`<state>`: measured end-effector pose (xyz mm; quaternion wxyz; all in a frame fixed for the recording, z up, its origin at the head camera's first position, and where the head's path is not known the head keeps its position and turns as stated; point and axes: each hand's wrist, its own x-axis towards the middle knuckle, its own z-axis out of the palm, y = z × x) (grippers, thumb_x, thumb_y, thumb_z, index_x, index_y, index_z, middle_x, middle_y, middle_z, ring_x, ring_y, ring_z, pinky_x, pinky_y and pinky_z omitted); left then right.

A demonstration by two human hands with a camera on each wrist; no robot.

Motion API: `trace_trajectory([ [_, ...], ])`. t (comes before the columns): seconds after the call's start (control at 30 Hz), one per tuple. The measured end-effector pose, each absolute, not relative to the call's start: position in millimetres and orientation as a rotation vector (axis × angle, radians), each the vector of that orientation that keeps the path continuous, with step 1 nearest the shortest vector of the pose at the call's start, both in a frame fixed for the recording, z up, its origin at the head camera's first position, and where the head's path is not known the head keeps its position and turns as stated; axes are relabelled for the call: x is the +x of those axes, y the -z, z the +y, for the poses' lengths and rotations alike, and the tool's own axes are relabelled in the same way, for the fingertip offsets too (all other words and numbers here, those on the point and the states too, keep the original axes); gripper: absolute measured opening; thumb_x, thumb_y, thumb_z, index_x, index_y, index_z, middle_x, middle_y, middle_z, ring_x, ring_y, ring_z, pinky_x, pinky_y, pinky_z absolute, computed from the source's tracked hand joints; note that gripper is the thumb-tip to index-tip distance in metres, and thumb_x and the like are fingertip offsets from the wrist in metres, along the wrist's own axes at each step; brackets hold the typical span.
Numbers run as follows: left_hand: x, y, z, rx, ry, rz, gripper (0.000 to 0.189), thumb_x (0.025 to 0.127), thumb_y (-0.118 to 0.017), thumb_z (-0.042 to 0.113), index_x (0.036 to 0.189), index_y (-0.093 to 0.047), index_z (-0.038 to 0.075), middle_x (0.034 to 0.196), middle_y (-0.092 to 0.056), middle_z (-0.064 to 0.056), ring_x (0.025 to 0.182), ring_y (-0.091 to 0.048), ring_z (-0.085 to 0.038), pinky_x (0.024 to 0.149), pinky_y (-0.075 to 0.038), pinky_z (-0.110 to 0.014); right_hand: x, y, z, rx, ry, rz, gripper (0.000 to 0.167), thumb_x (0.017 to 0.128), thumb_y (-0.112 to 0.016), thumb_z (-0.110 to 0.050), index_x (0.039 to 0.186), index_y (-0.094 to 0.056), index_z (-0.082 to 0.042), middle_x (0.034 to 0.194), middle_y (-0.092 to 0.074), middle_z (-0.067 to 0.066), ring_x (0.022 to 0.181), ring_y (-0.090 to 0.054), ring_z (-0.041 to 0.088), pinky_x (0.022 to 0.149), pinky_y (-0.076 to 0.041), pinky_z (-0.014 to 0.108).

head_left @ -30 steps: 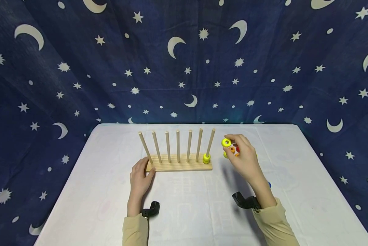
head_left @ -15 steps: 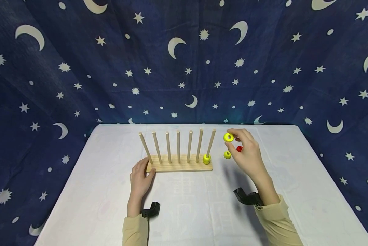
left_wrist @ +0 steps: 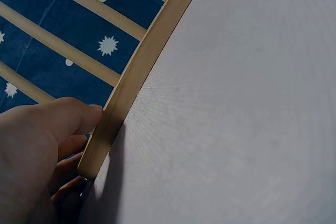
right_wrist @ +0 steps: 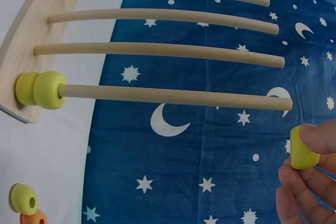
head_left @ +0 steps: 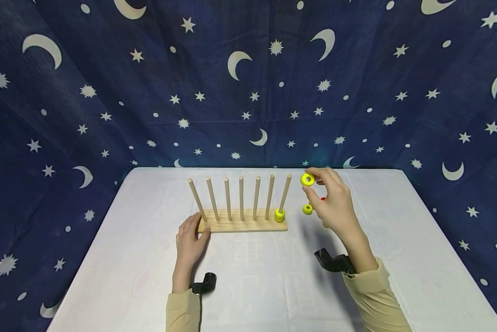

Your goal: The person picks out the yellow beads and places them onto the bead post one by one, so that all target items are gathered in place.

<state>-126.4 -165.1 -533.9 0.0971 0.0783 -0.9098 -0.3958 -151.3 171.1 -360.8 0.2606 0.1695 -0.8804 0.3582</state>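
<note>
In the head view, the right hand point(head_left: 333, 203) has lifted the raised yellow ring point(head_left: 303, 180) a little higher than half a second ago and brought it slightly nearer the wooden rack point(head_left: 242, 226). The ring is now about level in the view with the top of the rightmost peg point(head_left: 284, 193) but apart from it, so threading seems close yet not begun. Two stacked yellow rings point(head_left: 279, 215) sit at that peg's foot. The left hand point(head_left: 190, 242) has stayed at the rack's left end. On the desk point(head_left: 248, 295), a loose yellow ring point(head_left: 307, 209) and a partly hidden red ring point(head_left: 323, 199) lie below and beyond the right hand.

In the left wrist view, the thumb touches the rack's front edge and the fingers, partly hidden, wrap its end, presumably to steady it.

In the right wrist view, thumb and fingers are closed only to the ring's thickness, pinching it near the peg's tip, not touching it. An orange ring point(right_wrist: 35, 217) shows beside the loose yellow one, well apart from the hand.
</note>
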Motion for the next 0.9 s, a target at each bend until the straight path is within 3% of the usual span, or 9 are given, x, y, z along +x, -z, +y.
trace_trajectory([
  [0.2, -126, 536, -165, 0.231, 1.15, -2.699, 0.055, 0.091, -0.063, 0.021, 0.141, -0.046, 0.006, 0.148, -0.044, -0.015, 0.141, -0.029, -0.036, 0.11, -0.023, -0.056, -153, 357, 167, 0.467, -1.015, -2.377, 0.039, 0.081, -0.073, -0.001, 0.119, -0.063, -0.006, 0.11, -0.064, 0.009, 0.098, -0.058, 0.023, 0.086, -0.049, 0.039],
  [0.9, -126, 535, -165, 0.223, 1.152, -2.7, 0.055, 0.09, -0.063, 0.021, 0.141, -0.047, 0.006, 0.148, -0.044, -0.015, 0.141, -0.03, -0.036, 0.11, -0.022, -0.057, -157, 347, 147, 0.514, -1.099, -2.349, 0.038, 0.083, -0.073, -0.005, 0.12, -0.063, -0.006, 0.107, -0.065, 0.008, 0.098, -0.058, 0.021, 0.087, -0.049, 0.036],
])
